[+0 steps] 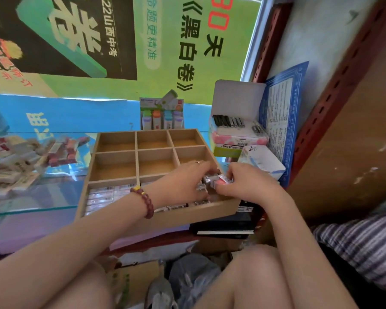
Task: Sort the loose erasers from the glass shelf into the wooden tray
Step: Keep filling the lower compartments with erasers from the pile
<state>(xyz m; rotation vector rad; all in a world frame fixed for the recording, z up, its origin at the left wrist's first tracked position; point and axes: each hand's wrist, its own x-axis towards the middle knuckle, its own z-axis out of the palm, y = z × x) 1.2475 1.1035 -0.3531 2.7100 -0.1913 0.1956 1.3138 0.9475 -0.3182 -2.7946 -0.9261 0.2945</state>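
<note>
A green poster [187, 90] is filling the wall behind a glass shelf [31, 210] in a shop corner, with a red rack [332, 97] rising at the right. A wooden tray [198, 214] of nine compartments is sitting on the shelf's right end. Loose erasers [20, 161] are lying in a heap on the glass, well to the left of the tray. More erasers, the packed rows [103, 195], are filling the near-left compartment; the six far and middle compartments are showing bare wood.

Both hands are meeting over the near-right compartment. The left hand [183, 181], wearing a ring [197, 162] and a bead bracelet [144, 202], is curling its fingers round a clump of wrapped erasers [201, 186]. The right hand [247, 184] is pinching a pink eraser [223, 180] between thumb and fingers, touching that clump.

Behind the tray a card of coloured tubes [163, 117] is standing upright. To its right an open box [234, 121] is resting on stacked packs, beside a blue-bordered sheet [281, 112].
</note>
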